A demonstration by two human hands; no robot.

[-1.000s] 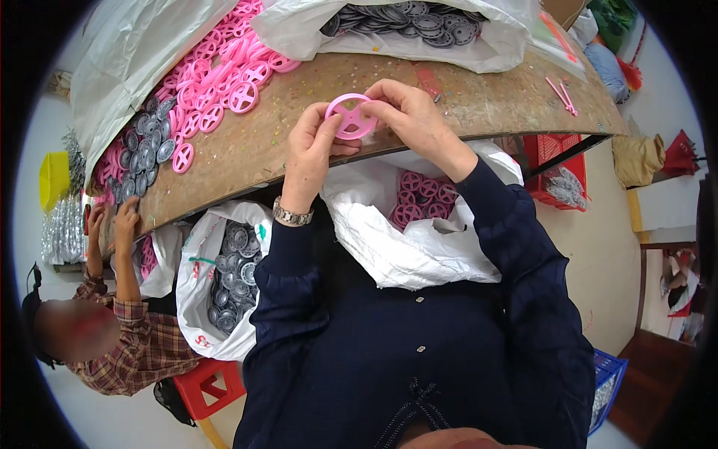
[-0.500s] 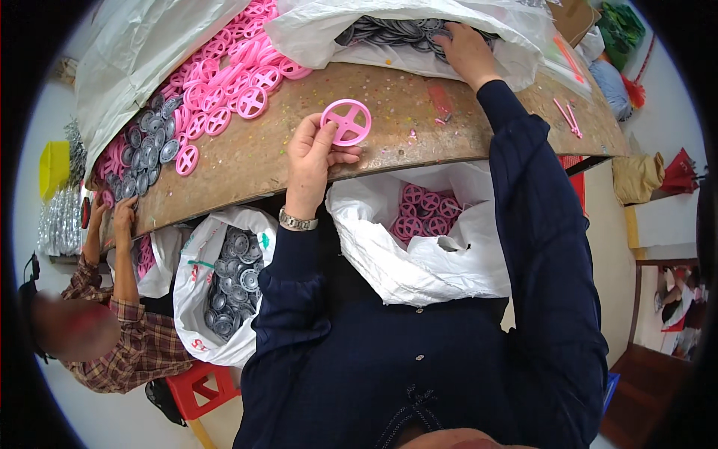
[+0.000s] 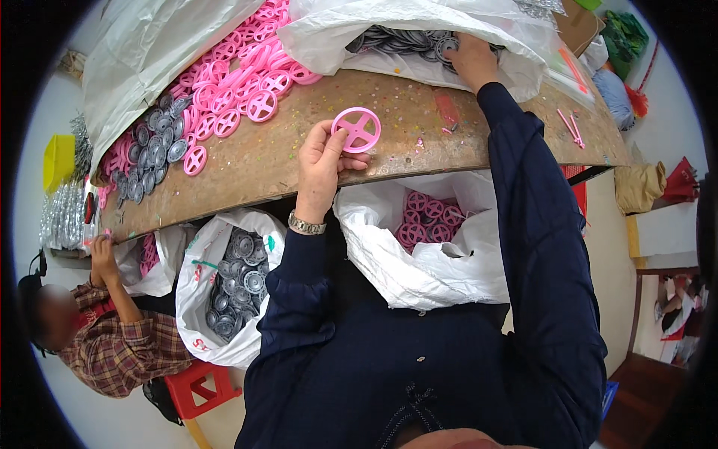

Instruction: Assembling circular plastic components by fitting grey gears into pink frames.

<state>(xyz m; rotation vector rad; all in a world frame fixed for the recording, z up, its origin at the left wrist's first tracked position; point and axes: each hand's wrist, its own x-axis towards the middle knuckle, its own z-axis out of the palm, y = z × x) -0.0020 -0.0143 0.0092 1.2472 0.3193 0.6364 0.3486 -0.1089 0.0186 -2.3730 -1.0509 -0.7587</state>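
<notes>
My left hand (image 3: 320,166) pinches a pink plastic wheel ring with four-part cross spokes (image 3: 357,130) above the table's front edge. At the mouth of a white sack (image 3: 419,71), my right hand (image 3: 474,61) grips a grey round plastic disc (image 3: 446,47); some of its fingers are hidden behind it. More grey discs (image 3: 389,39) lie inside that sack. Below the edge, between my arms, an open white bag (image 3: 396,277) holds pink wheels (image 3: 430,217) with grey showing between their spokes.
Pink rings (image 3: 247,75) and grey discs (image 3: 161,135) are heaped on the brown table (image 3: 299,105) at the left. A white bag of grey discs (image 3: 239,288) stands below. A co-worker (image 3: 134,329) sits at far left. Thin pink sticks (image 3: 571,129) lie right.
My left hand and the pink ring have shifted slightly right and down in view. My right hand has closed around a grey disc. The co-worker's hands have drawn back from the table heap.
</notes>
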